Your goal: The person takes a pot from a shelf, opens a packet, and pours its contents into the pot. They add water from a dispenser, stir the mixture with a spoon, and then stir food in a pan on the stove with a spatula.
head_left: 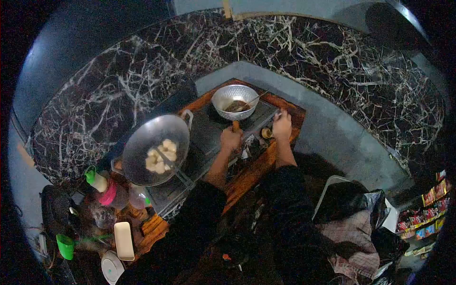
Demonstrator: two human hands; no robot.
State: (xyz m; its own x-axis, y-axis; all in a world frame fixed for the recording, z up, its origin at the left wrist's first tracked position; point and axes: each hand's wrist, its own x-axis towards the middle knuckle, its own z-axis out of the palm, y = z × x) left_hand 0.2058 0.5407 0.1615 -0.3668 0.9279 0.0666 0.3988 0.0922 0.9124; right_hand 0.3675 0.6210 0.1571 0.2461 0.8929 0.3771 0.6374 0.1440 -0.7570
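My left hand is closed around the wooden handle of a small hammered metal saucepan. The pan stands on the right side of the stove, with dark brown contents and a thin utensil leaning on its rim. At the stove's right front edge, my right hand has its fingers curled; whatever lies within them is too dark to make out. A round yellowish knob or lid sits just left of it. Left of the saucepan is a large wok holding pale chunks and a spatula.
A wooden counter frames the stove. Left of it are a green-topped bottle, a cream rectangular dish and a green cup. Beyond curves a black marbled surface. A checked cloth hangs at right near several sachets.
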